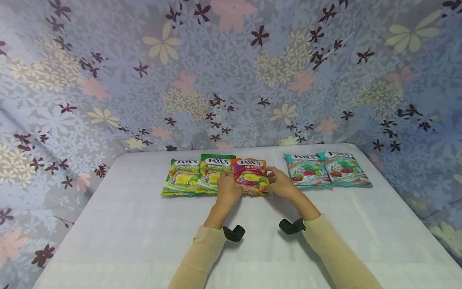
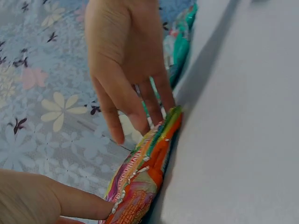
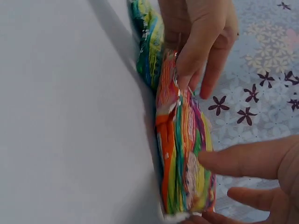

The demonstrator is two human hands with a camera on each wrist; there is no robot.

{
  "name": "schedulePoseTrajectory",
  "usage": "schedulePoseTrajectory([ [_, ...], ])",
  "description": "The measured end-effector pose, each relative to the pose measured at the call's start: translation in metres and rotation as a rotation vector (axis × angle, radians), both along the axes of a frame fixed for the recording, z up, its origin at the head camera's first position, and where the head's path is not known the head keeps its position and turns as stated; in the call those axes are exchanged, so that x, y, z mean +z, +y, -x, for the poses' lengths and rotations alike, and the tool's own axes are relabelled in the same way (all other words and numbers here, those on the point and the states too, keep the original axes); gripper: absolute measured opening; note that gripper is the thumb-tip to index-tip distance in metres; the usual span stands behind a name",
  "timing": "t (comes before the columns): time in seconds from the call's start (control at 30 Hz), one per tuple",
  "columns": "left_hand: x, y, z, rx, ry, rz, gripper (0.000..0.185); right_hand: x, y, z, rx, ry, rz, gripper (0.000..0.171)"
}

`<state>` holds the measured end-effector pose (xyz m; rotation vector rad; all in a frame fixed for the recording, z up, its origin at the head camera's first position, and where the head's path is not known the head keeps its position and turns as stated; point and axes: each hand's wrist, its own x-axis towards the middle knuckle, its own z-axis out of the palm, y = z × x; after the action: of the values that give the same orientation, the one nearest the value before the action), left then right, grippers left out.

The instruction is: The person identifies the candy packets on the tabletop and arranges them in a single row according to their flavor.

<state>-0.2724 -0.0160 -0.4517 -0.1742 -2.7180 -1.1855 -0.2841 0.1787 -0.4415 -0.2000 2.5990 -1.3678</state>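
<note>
An orange and purple Fox's Fruits candy bag (image 1: 250, 172) lies between my two hands, and its edge looks layered in the wrist views. My left hand (image 1: 229, 189) grips its left edge, with the thumb (image 2: 86, 201) on the wrapper. At the bag's right edge, my right hand (image 1: 283, 184) touches the wrapper with thumb and fingers spread apart. In the right wrist view, its thumb (image 3: 238, 158) lies straight against the bag. Two yellow-green Spring Tea candy bags (image 1: 180, 176) lie beside it on the left, the nearer one partly behind my left hand.
Two teal mint candy bags (image 1: 308, 171) lie to the right of my right hand, overlapping side by side. All the bags form a row near the back of the white-covered table (image 1: 144, 233). A flowered cloth (image 1: 231, 80) hangs behind and along the sides.
</note>
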Motion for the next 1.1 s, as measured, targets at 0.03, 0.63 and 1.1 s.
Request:
schedulePoseTrajectory([
  [0.03,0.001,0.0,0.0,0.003,0.011,0.01,0.067,0.001,0.002,0.0,0.007,-0.002,-0.006,0.077],
  [0.63,0.022,0.071,0.011,-0.261,-0.153,-0.064,0.066,0.015,0.084,-0.017,-0.131,0.066,0.018,0.076],
  [1.1,0.006,0.115,0.028,-0.222,-0.463,-0.349,0.069,0.021,0.129,-0.006,-0.228,-0.006,-0.266,0.078],
])
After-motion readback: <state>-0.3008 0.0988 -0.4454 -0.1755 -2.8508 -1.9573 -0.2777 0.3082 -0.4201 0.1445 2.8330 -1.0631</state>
